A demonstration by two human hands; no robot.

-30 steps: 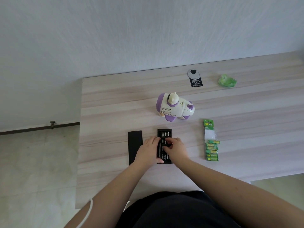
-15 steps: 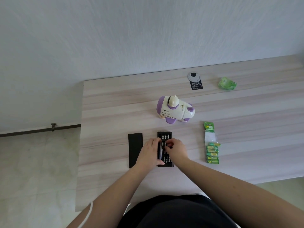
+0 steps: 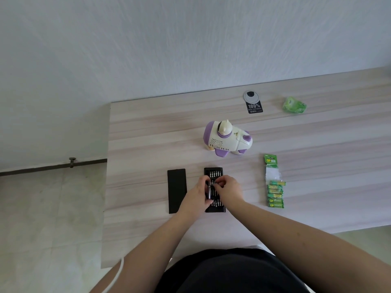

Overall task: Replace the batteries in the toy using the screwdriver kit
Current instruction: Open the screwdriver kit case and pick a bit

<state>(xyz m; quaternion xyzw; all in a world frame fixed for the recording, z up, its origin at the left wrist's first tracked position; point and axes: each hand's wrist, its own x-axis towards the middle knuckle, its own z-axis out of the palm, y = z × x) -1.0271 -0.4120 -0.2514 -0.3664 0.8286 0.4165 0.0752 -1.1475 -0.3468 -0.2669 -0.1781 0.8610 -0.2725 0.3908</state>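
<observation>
1. Gripping the driver [image 3: 208, 190] in the left hand [image 3: 195, 199], fingers curled round its silver shaft, lifted a little off the kit [image 3: 214, 173] instead of lying flat in its slot as a second ago
2. Pinching at a bit with the right hand [image 3: 229, 190], fingertips pressed together near the driver's far end; too small to tell whether a bit is actually between them, or already seated
3. Kit tray open on the table [image 3: 148, 134], just in front of the body, with its black lid [image 3: 176, 190] lying beside it on the left, apart from it
4. Toy [image 3: 227, 137] upright beyond the kit, untouched, battery cover out of sight and probably underneath
5. Batteries [image 3: 275, 194] in their green pack to the right, well apart from both hands, part of the wrap already torn open
6. Judged from this: tool now out of the tray, so bit fitting is the step in hand; unscrewing, swapping cells and closing all yet to do
7. Risk worth minding: small bit slipping from the pinch and rolling off across the table
</observation>
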